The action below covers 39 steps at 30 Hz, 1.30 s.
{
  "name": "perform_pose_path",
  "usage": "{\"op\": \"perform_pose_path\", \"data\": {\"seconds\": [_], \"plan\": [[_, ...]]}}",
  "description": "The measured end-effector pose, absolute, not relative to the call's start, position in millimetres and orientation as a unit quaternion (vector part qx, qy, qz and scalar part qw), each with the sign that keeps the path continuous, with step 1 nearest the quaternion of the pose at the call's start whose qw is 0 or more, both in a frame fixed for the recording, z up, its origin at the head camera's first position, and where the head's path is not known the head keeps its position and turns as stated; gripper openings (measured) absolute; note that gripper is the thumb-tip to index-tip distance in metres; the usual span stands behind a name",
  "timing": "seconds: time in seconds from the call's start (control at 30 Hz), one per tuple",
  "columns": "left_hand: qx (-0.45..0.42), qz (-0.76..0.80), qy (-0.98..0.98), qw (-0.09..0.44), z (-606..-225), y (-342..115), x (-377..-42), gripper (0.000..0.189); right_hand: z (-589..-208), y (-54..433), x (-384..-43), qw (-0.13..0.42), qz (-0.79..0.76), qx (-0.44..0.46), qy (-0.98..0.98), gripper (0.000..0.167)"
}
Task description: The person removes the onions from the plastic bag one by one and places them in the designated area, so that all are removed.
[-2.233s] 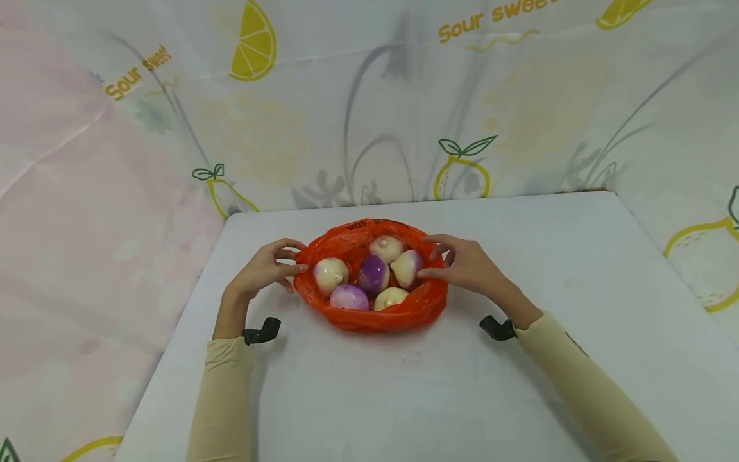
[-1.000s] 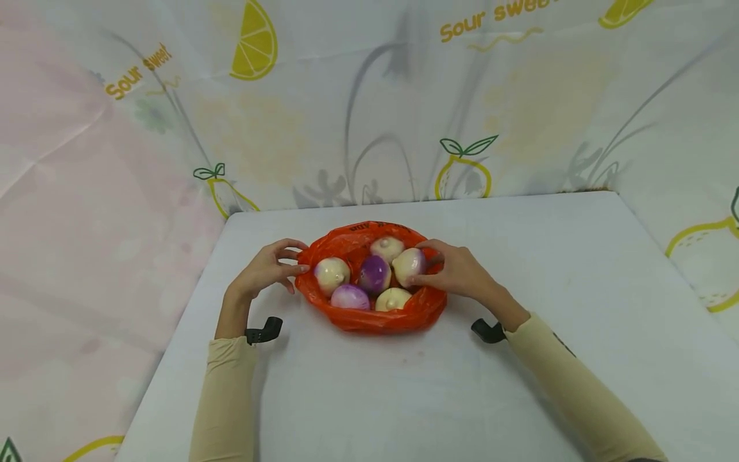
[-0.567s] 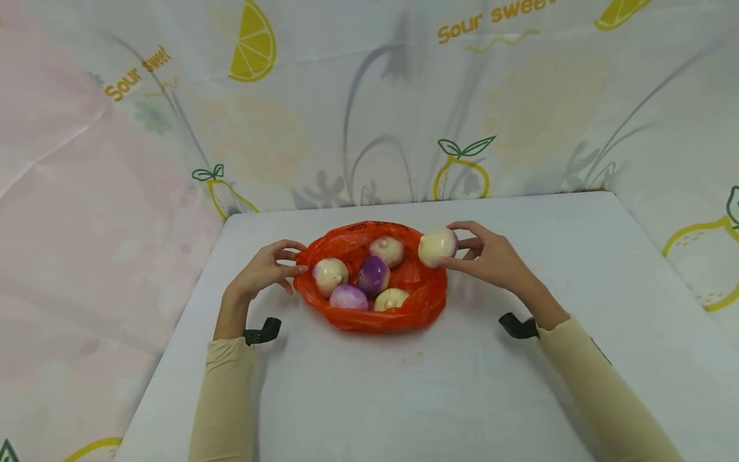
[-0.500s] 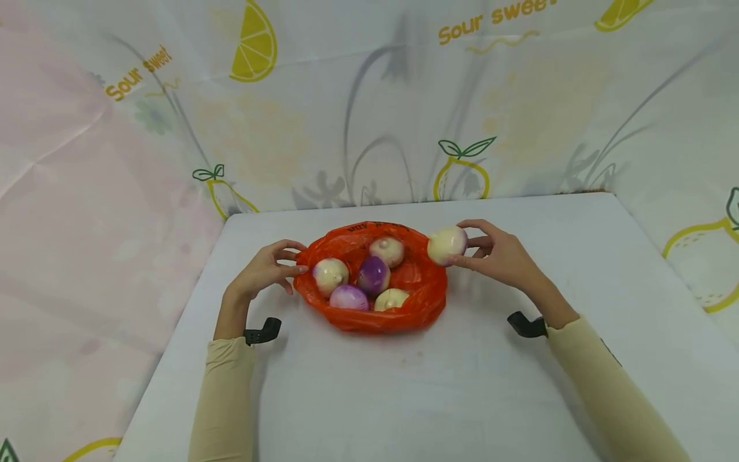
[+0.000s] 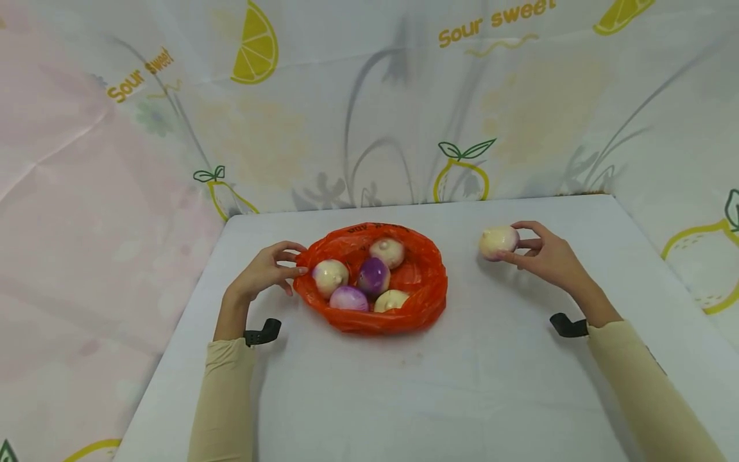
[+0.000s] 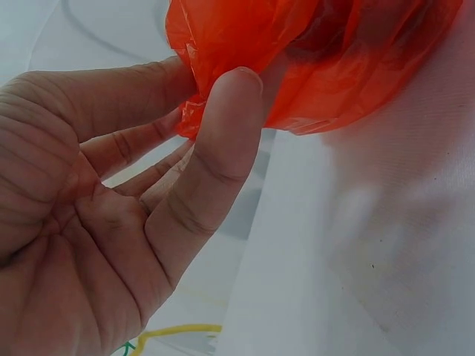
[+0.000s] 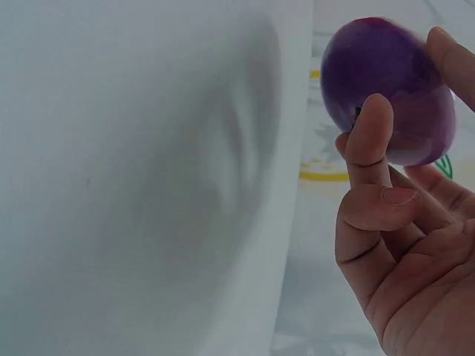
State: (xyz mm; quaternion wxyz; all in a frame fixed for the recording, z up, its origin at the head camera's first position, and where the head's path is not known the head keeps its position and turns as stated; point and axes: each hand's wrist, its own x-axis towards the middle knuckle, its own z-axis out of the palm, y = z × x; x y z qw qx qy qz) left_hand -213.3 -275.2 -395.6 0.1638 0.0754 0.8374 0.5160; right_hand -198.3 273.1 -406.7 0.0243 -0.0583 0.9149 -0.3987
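A glossy round vegetable (image 5: 499,242), pale at one end and purple at the other, like a turnip or onion, is pinched in my right hand (image 5: 545,253) above the table, right of the bag. The right wrist view shows the vegetable's purple side (image 7: 390,93) between fingertips and thumb. My left hand (image 5: 264,269) pinches the left rim of an open red plastic bag (image 5: 427,308); the left wrist view shows the bag's gathered edge (image 6: 230,37) between thumb and finger. Several similar vegetables lie inside, among them a dark purple one (image 5: 374,276) in the middle.
The white table (image 5: 404,398) extends around the bag on all sides. Behind it hangs a pale cloth (image 5: 358,109) printed with lemons and lettering. A black wrist device (image 5: 264,332) sits on the left wrist, another (image 5: 568,325) on the right.
My right hand has reached into the bag, gripped one vegetable, lifted it over the right rim and carried it rightward. The left hand has stayed on the bag's rim.
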Motion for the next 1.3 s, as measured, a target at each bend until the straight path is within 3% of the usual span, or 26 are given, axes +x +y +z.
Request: {"op": "perform_pose_path", "data": {"seconds": [0.5, 0.87, 1.3], "plan": [[0.076, 0.512, 0.84, 0.164, -395.5, -274.7, -211.7, 0.05, -425.3, 305.3, -205.9, 0.056, -0.379, -0.019, 0.924, 0.085], [0.075, 0.511, 0.841, 0.162, -395.9, -274.7, -211.9, 0.051, -427.4, 303.1, -203.7, 0.045, -0.347, -0.052, 0.935, 0.078], [0.075, 0.512, 0.841, 0.158, -399.1, -274.3, -211.2, 0.049, -400.3, 292.0, -192.4, -0.037, -0.308, -0.059, 0.949, 0.072]]}}
